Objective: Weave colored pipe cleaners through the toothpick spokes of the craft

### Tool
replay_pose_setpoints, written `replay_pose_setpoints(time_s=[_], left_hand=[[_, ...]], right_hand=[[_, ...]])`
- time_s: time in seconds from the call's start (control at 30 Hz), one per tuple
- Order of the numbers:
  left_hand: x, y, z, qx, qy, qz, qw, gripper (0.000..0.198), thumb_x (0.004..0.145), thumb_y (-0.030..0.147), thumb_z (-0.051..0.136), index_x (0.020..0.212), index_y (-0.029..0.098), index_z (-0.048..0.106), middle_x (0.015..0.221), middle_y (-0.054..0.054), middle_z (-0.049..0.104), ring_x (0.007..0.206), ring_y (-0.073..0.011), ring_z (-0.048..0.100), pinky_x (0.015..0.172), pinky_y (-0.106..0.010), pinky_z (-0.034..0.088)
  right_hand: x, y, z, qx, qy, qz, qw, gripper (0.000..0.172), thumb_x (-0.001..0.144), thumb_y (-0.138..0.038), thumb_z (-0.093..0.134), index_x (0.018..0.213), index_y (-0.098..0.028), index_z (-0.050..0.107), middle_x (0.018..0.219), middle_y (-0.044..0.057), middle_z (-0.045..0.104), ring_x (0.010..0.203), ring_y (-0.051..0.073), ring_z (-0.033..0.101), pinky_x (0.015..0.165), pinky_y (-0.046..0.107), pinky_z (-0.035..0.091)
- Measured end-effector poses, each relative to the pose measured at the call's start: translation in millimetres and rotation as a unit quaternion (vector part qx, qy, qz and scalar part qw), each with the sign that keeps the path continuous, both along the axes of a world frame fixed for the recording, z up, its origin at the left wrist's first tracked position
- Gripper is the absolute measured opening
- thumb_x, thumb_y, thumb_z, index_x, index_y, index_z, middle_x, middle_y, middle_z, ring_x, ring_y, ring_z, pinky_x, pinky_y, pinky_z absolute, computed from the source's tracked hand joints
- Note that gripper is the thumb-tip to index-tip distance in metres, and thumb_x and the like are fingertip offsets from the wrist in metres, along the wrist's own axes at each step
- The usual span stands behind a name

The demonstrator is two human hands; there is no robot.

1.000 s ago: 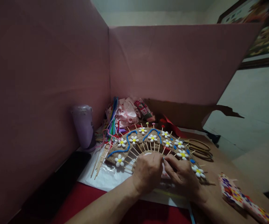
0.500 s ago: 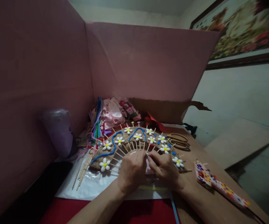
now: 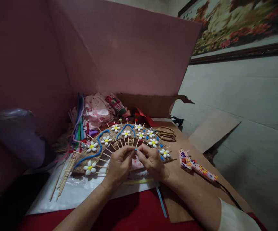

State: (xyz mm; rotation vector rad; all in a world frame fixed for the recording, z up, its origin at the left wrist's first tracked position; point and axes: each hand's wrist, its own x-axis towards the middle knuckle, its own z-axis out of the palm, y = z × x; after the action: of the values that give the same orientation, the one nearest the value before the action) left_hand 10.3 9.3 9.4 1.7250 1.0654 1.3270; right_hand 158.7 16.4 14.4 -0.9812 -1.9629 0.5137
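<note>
My left hand [image 3: 120, 163] and my right hand [image 3: 151, 161] meet fingertip to fingertip, both closed in a pinch on a small blue piece [image 3: 135, 149]. Its material is too small to tell. Just beyond them lies a fan-shaped craft [image 3: 98, 157] of twine woven over thin wooden sticks. White flowers [image 3: 90, 167] with yellow centres, a wavy blue strip [image 3: 99, 146] and several blue dots [image 3: 162, 158] decorate its band. My hands are in front of the fan's inner edge and cover part of it.
Gold-handled scissors [image 3: 166, 133] lie right of the fan, and a flower-patterned glue gun [image 3: 196, 167] with a cord rests nearer. Loose sticks [image 3: 63, 181] are at left. Pipe cleaners [image 3: 80, 114] and pink fabric [image 3: 97, 107] sit behind, before a pink panel [image 3: 129, 54].
The view has turned right, so everything sits further left in it. My hands have tilted, their fingers straighter, and the blue piece between the fingertips shows more plainly.
</note>
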Motion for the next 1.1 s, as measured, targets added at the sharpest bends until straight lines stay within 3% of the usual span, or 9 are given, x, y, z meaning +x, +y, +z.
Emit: replay_pose_setpoints(time_s=[0.3,0.6,0.9,1.0,1.1], left_hand=[[0.8,1.8,2.8,-0.087,-0.064,0.000,0.994,0.023,0.080,0.036,0.054,0.080,0.015,0.062,0.061,0.002,0.055,0.050,-0.0083,0.047,0.045,-0.018,0.035],[0.0,4.4,0.5,-0.065,-0.037,0.017,0.997,0.021,0.081,0.035,0.051,0.077,0.015,0.058,0.059,0.003,0.050,0.050,-0.0086,0.042,0.046,-0.019,0.033],[-1.1,3.2,3.9,-0.017,0.020,0.033,0.999,0.017,0.081,0.030,0.050,0.076,0.016,0.058,0.062,0.002,0.053,0.056,-0.0111,0.046,0.053,-0.021,0.035],[-1.7,6.2,1.3,-0.052,-0.028,0.020,0.998,0.019,0.081,0.033,0.050,0.076,0.016,0.056,0.059,0.003,0.050,0.051,-0.0095,0.042,0.048,-0.020,0.032],[-1.6,7.9,1.0,-0.086,-0.079,0.013,0.993,0.021,0.081,0.036,0.051,0.074,0.016,0.053,0.057,0.005,0.047,0.046,-0.0072,0.037,0.044,-0.019,0.029]], right_hand=[[-0.6,-0.2,2.0,-0.013,0.008,0.014,1.000,0.019,0.088,-0.026,0.041,0.077,-0.018,0.054,0.061,-0.002,0.054,0.053,0.010,0.049,0.053,0.021,0.036],[-4.5,2.4,-0.3,-0.083,0.073,0.025,0.994,0.019,0.087,-0.028,0.045,0.074,-0.017,0.054,0.063,-0.003,0.049,0.056,0.010,0.045,0.054,0.020,0.036],[-5.6,-4.7,3.6,-0.076,0.056,0.026,0.995,0.020,0.087,-0.027,0.045,0.072,-0.017,0.054,0.058,-0.005,0.044,0.052,0.008,0.039,0.051,0.021,0.031],[-6.5,-1.2,1.1,-0.115,0.080,0.041,0.989,0.022,0.088,-0.031,0.046,0.072,-0.017,0.054,0.060,-0.004,0.046,0.054,0.008,0.041,0.051,0.020,0.032],[-7.1,3.3,-1.2,-0.206,0.155,0.091,0.962,0.025,0.087,-0.038,0.048,0.073,-0.017,0.052,0.054,-0.006,0.042,0.047,0.007,0.038,0.045,0.018,0.030]])
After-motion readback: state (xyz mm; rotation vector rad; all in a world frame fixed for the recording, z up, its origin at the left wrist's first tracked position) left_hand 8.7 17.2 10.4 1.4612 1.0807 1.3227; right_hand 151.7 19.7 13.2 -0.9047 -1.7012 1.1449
